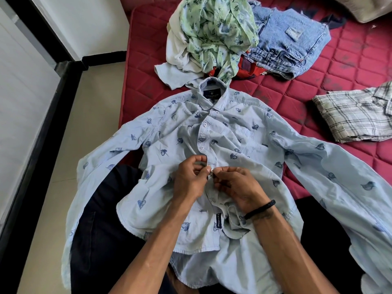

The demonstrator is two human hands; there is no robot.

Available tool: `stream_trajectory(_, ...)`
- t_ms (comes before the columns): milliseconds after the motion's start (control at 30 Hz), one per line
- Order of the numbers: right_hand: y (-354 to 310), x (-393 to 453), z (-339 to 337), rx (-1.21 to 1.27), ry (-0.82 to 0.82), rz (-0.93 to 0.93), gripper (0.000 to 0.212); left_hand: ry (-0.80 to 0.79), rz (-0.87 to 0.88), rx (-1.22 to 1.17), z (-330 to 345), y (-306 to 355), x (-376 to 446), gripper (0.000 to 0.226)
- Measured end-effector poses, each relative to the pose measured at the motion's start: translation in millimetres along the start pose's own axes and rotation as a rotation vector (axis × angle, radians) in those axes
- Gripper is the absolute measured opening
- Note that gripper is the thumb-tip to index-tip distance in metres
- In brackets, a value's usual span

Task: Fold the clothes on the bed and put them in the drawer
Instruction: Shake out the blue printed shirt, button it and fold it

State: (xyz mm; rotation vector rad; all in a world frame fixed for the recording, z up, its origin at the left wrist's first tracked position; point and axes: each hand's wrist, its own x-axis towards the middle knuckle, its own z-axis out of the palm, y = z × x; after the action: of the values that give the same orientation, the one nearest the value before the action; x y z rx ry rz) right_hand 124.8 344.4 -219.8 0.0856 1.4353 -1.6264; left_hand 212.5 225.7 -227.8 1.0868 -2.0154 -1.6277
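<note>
Cotton leaf-print shirt (212,145) lies spread, sleeves wide, on the quilted red mattress (318,66), hem overhanging its near edge. Left hand (192,179) and right hand (237,187) pinch its button placket.

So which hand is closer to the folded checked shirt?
The right hand. It pinches the blue leaf shirt at its button strip, on the side toward the checked shirt. The left hand pinches the same spot from the far side.
</note>
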Motion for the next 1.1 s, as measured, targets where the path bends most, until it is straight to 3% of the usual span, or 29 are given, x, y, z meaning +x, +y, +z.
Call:
stream_trajectory(100,1,0,0,-0.094,0.046,-0.027,0.012,0.014,0.103,0.216,-1,-1,0,0.026)
stream_trajectory(233,-16,1,5,-0.37,0.138,-0.213,0.015,0.046,0.134,0.349,-16,14,10,0.034)
stream_trajectory(367,-82,30,-1,-0.367,0.194,-0.32,0.009,0.125,0.257,0.317,-35,51,68,0.021)
stream_trajectory(467,-144,77,-9,-0.493,0.261,-0.413,0.007,0.215,0.309,0.477,-48,64,144,0.02)
stream_trajectory(533,-175,119,-20,-0.636,0.334,-0.451,0.016,0.206,0.293,0.707,-57,62,191,0.034)
stream_trajectory(633,-202,172,-42,-1.057,0.467,-0.432,0.039,0.094,0.113,0.947,-72,51,239,0.067)
stream_trajectory(700,-206,191,-53,-1.275,0.478,-0.32,0.033,0.048,0.052,0.909,-77,42,257,0.074)
stream_trajectory(800,-213,198,-57,-1.333,0.457,-0.212,0.025,0.099,0.035,0.699,-83,43,274,0.028)
stream_trajectory(867,-225,193,-53,-1.313,0.483,-0.225,0.021,0.17,0.042,0.61,-90,58,278,0.011)
stream_trajectory(967,-260,168,-39,-1.143,0.472,-0.263,0.013,0.256,0.078,0.608,-109,102,275,0.012)
stream_trajectory(1100,-330,107,-11,-0.976,0.439,-0.469,0.018,0.413,0.165,0.547,-144,190,259,0.014)
